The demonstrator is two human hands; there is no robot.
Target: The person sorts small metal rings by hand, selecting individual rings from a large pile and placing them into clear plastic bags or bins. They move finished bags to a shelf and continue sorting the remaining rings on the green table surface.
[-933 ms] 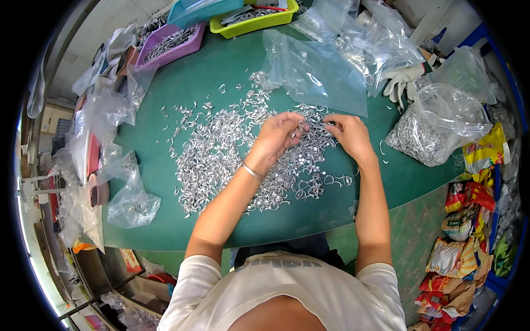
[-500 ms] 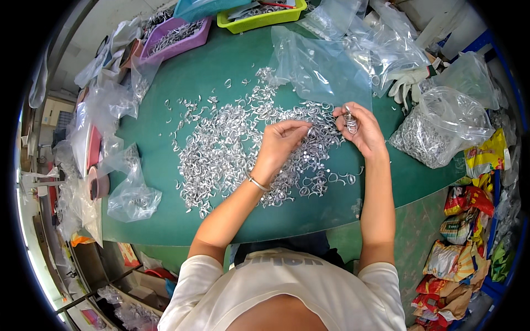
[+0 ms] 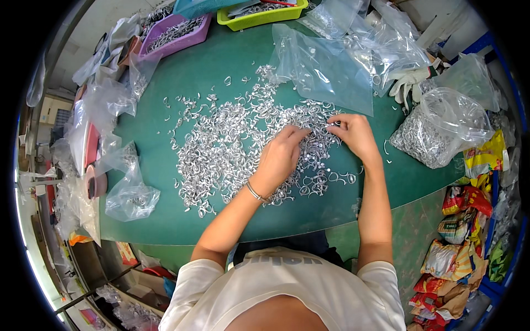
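A broad pile of small silver metal rings is spread over the green table. My left hand, with a bracelet on its wrist, reaches into the right part of the pile. Its thumb and fingers are bent together at the tips, and whatever they pinch is hidden. To its right, my right hand is at the pile's right edge, back turned up. Thumb and forefinger curl toward each other close to the rings. A small shiny bit shows between them, too small to name; the other fingers are tucked underneath.
A clear bag full of rings stands at the right, beside a white glove. Flat plastic bags lie beyond the pile. A purple tray and a yellow-green tray hold metal parts. More plastic bags lie left.
My right hand has turned over and moved slightly left and down to the pile; the rings seen in it before no longer show. My left hand has shifted slightly, fingers lower among the rings.
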